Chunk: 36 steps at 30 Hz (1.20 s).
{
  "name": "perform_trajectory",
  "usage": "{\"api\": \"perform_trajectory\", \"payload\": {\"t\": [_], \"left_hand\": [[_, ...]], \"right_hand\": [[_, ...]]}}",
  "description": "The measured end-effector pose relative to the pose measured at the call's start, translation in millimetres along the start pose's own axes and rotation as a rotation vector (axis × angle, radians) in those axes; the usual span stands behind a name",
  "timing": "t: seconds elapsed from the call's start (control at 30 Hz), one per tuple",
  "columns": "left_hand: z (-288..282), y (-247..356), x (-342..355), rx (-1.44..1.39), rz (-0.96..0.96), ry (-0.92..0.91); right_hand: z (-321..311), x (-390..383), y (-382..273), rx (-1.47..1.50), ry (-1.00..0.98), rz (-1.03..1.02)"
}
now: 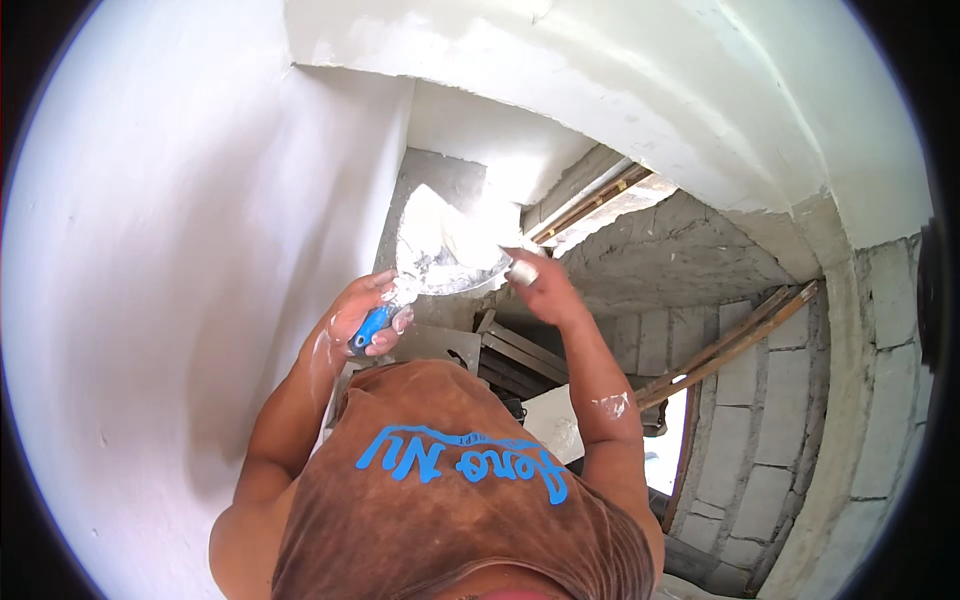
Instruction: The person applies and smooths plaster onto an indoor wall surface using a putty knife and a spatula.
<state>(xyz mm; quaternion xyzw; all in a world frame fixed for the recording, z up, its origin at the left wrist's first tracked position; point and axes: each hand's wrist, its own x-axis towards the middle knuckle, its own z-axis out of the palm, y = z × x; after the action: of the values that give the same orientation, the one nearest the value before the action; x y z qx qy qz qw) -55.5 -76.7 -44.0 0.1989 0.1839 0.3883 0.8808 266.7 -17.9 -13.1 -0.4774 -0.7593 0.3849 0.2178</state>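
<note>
My left hand (355, 306) is wrapped around the blue handle of a wide putty knife (372, 326). Its broad blade points away from me and carries a heap of white putty (428, 232); more white is smeared along the metal near the handle. At the blade's right edge is my right hand (543, 287), its fingers curled and slightly blurred. Something white shows at these fingers, but bright glare hides what they grip. White smears mark both of my hands and my right forearm.
A smooth white wall (130, 300) rises close on my left. Wooden boards (520, 352) lie below, beyond my torso. A long wooden pole (735, 345) leans against the grey block wall (745, 430) on the right. A plastered beam (640, 90) crosses the far side.
</note>
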Motion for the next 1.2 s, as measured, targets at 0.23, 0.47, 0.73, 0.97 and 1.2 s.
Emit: {"api": "perform_trajectory", "payload": {"t": [0.23,0.47,0.73,0.97,1.2], "left_hand": [[31,20,-16,-0.085,0.259,-0.072],[-20,8,-22,-0.236,0.309,-0.122],[-27,-10,-21,-0.117,0.256,-0.037],[-44,-12,-34,-0.048,0.293,0.023],[-43,-16,-39,-0.061,0.293,0.059]], "right_hand": [[-37,-14,-61,-0.430,0.250,-0.165],[-127,63,-248,-1.227,0.984,-0.862],[-95,137,-198,-1.323,0.922,-0.548],[-13,94,-157,-1.173,0.542,-0.419],[-80,157,-294,-1.224,0.954,-0.561]]}}
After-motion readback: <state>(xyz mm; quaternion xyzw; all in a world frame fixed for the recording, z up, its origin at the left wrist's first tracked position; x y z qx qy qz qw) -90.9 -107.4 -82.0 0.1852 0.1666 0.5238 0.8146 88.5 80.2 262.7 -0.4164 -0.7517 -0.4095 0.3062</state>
